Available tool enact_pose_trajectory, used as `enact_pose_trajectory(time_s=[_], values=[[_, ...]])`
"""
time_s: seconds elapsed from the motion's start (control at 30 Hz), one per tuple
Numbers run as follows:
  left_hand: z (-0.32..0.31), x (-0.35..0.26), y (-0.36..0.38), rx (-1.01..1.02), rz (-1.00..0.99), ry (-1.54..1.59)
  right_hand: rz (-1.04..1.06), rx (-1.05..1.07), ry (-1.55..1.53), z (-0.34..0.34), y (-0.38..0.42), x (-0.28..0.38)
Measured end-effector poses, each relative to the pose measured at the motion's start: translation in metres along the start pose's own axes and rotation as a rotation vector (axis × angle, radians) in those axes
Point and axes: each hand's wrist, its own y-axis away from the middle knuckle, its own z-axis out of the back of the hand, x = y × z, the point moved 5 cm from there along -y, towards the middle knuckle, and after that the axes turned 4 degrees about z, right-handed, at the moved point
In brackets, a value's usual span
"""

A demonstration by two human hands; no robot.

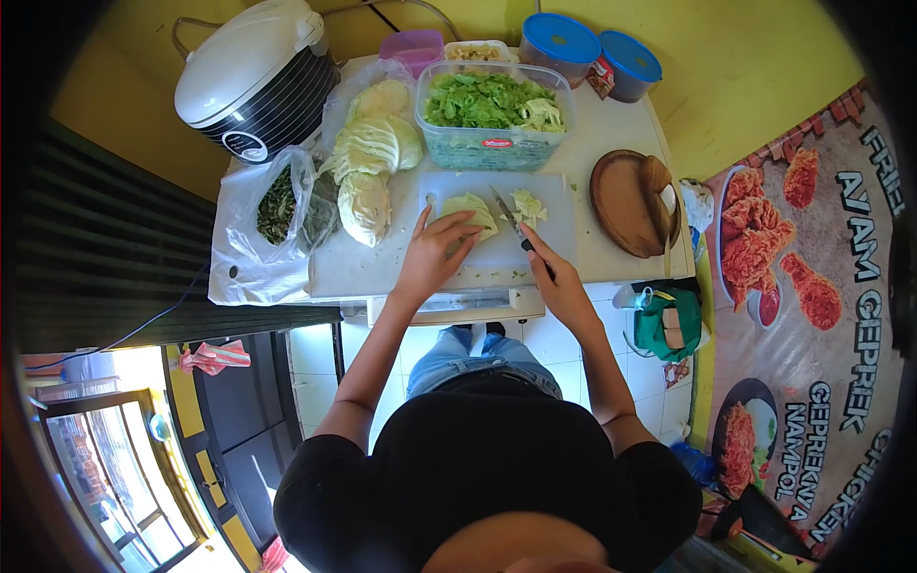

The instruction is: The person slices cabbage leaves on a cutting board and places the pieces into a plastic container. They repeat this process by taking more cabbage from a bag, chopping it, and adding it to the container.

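A pale green piece of cabbage (470,212) lies on a translucent white cutting board (557,241). Spread over its near left side, the fingers of my left hand (435,253) hold it against the board. My right hand (562,286) is closed round the black handle of a knife (509,216), whose blade points away from me just right of the cabbage. Beyond the blade sits a small heap of cut cabbage (528,205). Behind the board stands a clear plastic container (492,148) with shredded green leaves and some cabbage in it.
Left of the board are larger cabbage pieces (365,205), a plastic bag of dark chopped greens (279,205) and a rice cooker (253,81). A round wooden mortar (613,205) with a pestle stands right. Blue-lidded tubs (561,40) and a purple container (413,48) line the back.
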Motion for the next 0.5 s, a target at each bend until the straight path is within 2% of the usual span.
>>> enact_pose_trajectory(time_s=[0.03,0.1,0.33,0.5], values=[[0.001,-0.001,-0.001,-0.001,-0.004,0.0,0.066,-0.008,0.002,-0.006,-0.002,0.0],[0.011,-0.003,-0.002,-0.148,0.027,0.03,0.059,0.008,0.003,-0.014,-0.006,-0.003],[-0.001,0.008,0.003,-0.175,0.041,-0.046,-0.058,0.118,0.079,-0.03,-0.012,0.003],[-0.002,0.011,0.004,-0.178,0.084,-0.012,0.014,0.09,0.128,-0.038,-0.012,0.001]])
